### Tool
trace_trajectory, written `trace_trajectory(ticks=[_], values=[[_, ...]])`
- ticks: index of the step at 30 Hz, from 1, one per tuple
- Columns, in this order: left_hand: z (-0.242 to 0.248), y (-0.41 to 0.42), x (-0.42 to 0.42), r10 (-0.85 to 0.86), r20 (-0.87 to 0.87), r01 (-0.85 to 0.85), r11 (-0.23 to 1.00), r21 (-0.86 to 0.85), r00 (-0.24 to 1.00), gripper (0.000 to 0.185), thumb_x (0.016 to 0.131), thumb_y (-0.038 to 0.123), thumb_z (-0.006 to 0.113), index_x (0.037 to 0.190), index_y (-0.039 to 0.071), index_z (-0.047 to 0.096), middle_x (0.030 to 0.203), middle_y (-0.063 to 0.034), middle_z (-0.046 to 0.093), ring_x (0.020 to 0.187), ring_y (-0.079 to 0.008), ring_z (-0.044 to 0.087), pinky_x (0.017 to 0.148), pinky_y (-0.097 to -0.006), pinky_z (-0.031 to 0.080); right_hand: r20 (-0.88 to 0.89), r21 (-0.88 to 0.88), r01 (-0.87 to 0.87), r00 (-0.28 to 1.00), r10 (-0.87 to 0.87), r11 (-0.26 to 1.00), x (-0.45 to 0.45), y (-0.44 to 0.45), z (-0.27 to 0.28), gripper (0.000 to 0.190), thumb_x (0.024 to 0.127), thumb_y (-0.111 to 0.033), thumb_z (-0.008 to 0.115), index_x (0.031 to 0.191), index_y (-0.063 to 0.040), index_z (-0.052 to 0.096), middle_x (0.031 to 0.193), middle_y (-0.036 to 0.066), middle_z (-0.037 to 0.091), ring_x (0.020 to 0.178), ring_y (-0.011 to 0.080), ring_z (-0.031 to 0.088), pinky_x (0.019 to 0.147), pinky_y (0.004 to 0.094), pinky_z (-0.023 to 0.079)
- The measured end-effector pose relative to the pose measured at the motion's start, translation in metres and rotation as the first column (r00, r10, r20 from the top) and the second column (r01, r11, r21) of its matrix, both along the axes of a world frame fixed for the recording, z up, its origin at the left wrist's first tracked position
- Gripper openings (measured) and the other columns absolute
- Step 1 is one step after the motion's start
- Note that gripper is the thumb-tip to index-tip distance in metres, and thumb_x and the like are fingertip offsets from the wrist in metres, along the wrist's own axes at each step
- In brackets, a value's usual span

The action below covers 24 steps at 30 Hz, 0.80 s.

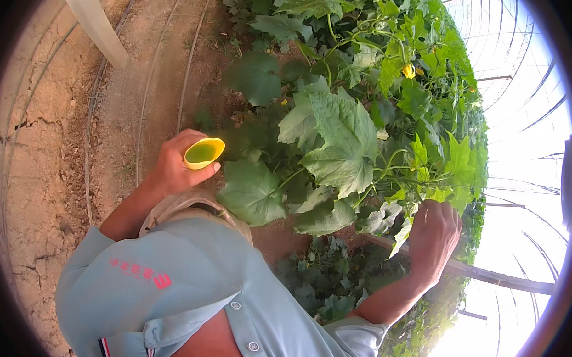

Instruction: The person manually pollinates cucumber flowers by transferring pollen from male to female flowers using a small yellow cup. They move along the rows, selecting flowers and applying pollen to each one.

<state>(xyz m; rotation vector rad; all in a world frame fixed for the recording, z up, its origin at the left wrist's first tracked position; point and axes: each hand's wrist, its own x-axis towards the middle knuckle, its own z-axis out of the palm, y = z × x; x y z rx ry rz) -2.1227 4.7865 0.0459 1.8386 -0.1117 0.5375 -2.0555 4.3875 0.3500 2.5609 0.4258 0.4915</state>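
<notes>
My left hand (182,163) is wrapped around a yellow cup (213,150), with the thumb near its rim. The cup's mouth faces me and its inside looks green; I cannot tell what it contains. On the right, my right hand (435,235) is raised among the upper leaves, fingers curled against a vine shoot (408,183). The back of this hand hides its fingertips and anything between them. Between my hands spreads a leafy climbing vine, a gourd or cucumber kind, with a broad lobed leaf (341,142) in front. A yellow flower (409,71) hangs higher on the vine.
Thin hoses or wires (150,84) run along the bare soil (45,165) at left. A pale post (97,25) slants in at upper left. A beam (495,276) crosses behind my right wrist. Greenhouse framing stands against bright light at right, and more foliage (330,274) grows below.
</notes>
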Motion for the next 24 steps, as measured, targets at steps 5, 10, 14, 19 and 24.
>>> trace_trajectory(ticks=[5,10,14,19,24], values=[[-0.001,0.015,0.002,-0.120,-0.193,0.089,0.982,-0.164,0.974,0.040,0.085,0.014,0.092,0.120,0.002,0.076,0.112,-0.0099,0.078,0.099,-0.0202,0.075,0.089,-0.0350,0.060,0.263,-0.099,-0.010,0.964,0.035,0.995,-0.014,0.007,-0.013,0.012,0.096,-0.009,0.072,0.091,-0.005,0.061,0.090,0.012,0.059,0.087,0.0328,0.061,0.083,0.0474,0.049],[-0.013,0.009,0.013,-0.297,-0.268,0.160,0.887,-0.434,0.916,0.045,0.087,0.013,0.092,0.125,0.001,0.073,0.108,-0.0044,0.076,0.098,-0.0125,0.071,0.087,-0.0318,0.058,0.613,-0.010,0.000,0.790,0.006,1.000,-0.025,-0.009,-0.024,0.012,0.096,-0.010,0.077,0.103,-0.005,0.069,0.095,0.010,0.065,0.089,0.0310,0.065,0.082,0.0447,0.055],[-0.004,-0.005,0.032,-0.322,-0.254,0.155,0.844,-0.514,0.912,0.046,0.087,0.006,0.090,0.128,0.000,0.069,0.113,-0.0058,0.075,0.103,-0.0153,0.072,0.092,-0.0341,0.059,0.757,0.464,-0.218,0.602,-0.257,0.858,-0.031,-0.017,-0.031,0.009,0.098,-0.009,0.076,0.104,-0.003,0.071,0.093,0.007,0.069,0.084,0.0231,0.065,0.079,0.0382,0.054],[0.008,-0.023,0.051,-0.279,-0.204,0.148,0.858,-0.492,0.938,0.047,0.087,0.000,0.086,0.130,0.000,0.067,0.117,-0.0071,0.075,0.107,-0.0174,0.073,0.095,-0.0354,0.060,0.841,0.488,-0.863,0.425,-0.334,0.128,-0.039,-0.037,-0.029,0.011,0.105,-0.004,0.063,0.103,0.005,0.068,0.090,0.009,0.066,0.079,0.0141,0.059,0.081,0.0325,0.058],[0.014,-0.043,0.063,-0.153,-0.156,0.057,0.868,-0.494,0.976,0.044,0.086,0.000,0.088,0.126,-0.001,0.071,0.114,-0.0074,0.076,0.104,-0.0175,0.074,0.092,-0.0347,0.062,0.697,0.480,-0.877,0.401,-0.594,-0.029,-0.047,-0.066,-0.084,0.016,0.112,-0.010,0.060,0.114,0.006,0.060,0.093,0.016,0.067,0.053,0.0142,0.052,0.050,0.0267,0.047]])
